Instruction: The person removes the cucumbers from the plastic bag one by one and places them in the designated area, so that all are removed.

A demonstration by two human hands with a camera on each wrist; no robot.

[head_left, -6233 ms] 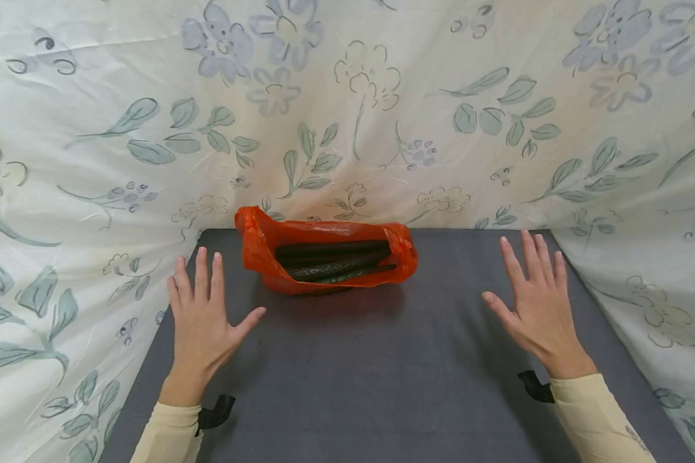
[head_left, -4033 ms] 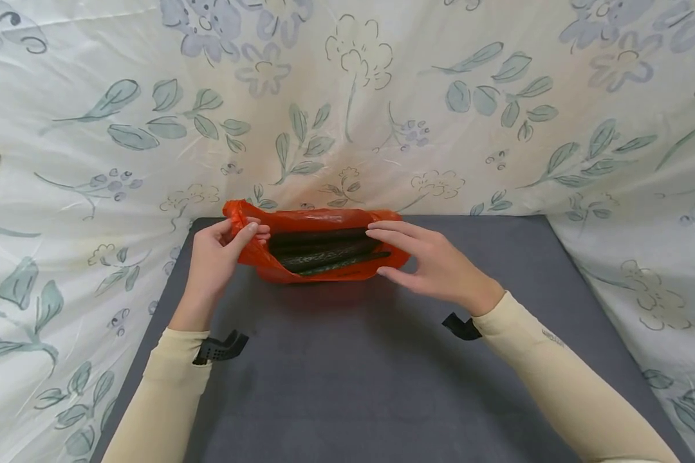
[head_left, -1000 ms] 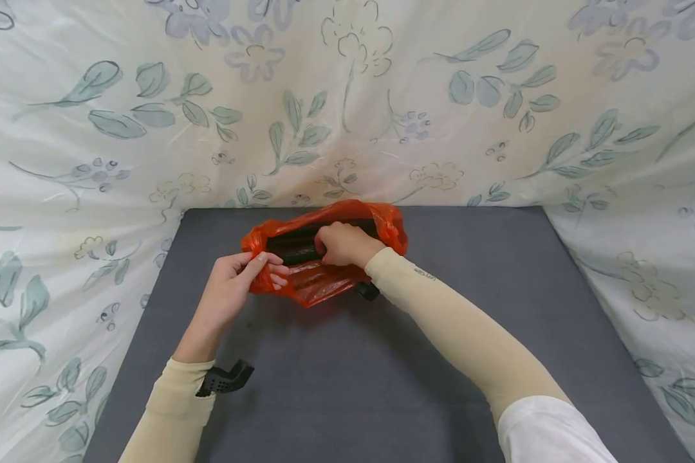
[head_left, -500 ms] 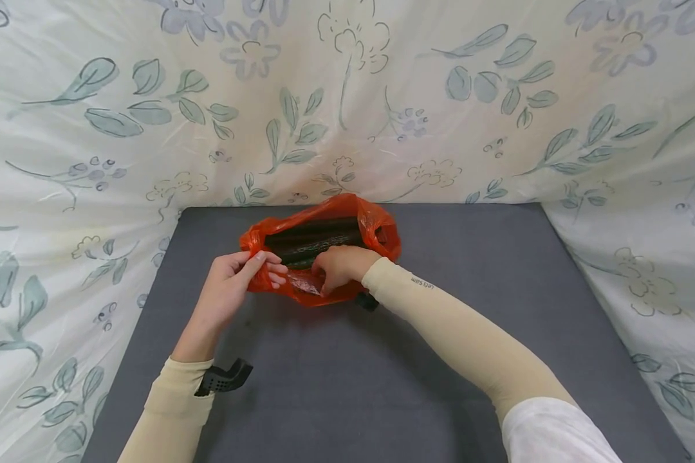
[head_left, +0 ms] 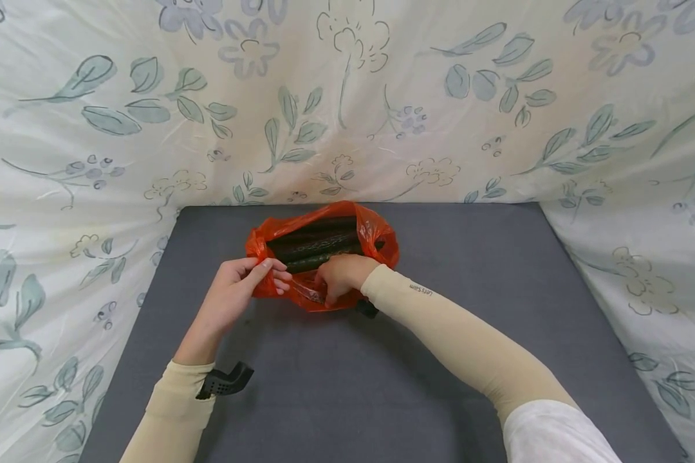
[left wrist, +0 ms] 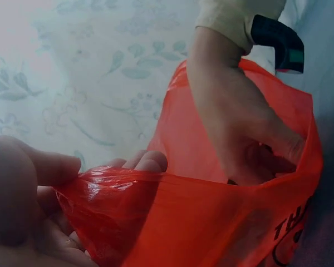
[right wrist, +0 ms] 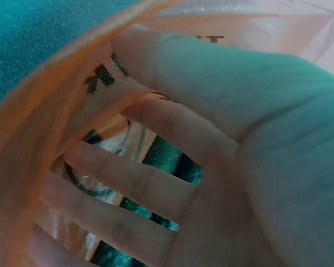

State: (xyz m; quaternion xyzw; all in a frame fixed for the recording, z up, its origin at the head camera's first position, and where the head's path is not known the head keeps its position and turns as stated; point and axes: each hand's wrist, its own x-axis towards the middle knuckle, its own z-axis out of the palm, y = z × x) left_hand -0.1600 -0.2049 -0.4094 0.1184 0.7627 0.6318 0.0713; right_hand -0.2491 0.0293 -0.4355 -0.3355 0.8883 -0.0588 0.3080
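A red plastic bag [head_left: 376, 222] lies with its mouth spread toward me, several long dark-green cucumbers [head_left: 318, 244] inside. My left hand [head_left: 240, 283] pinches the bag's left rim between thumb and fingers. Close up in the left wrist view, the left thumb [left wrist: 58, 167] presses on the plastic. My right hand [head_left: 344, 276] reaches inside the near part of the mouth, in front of the cucumbers. In the right wrist view its fingers [right wrist: 139, 178] lie extended and spread against the bag's inner wall, holding no cucumber. Dark green skin shows between them, and the fingertips are partly hidden.
A dark grey table [head_left: 469, 276] carries the bag near its back edge. Floral white cloth [head_left: 411, 96] hangs behind and along both sides. Each wrist wears a black camera strap, such as the left one [head_left: 226, 381].
Both hands have come from apart over the table to the bag. The left took hold of its rim; the right went inside, then shifted from the cucumbers toward the near wall.
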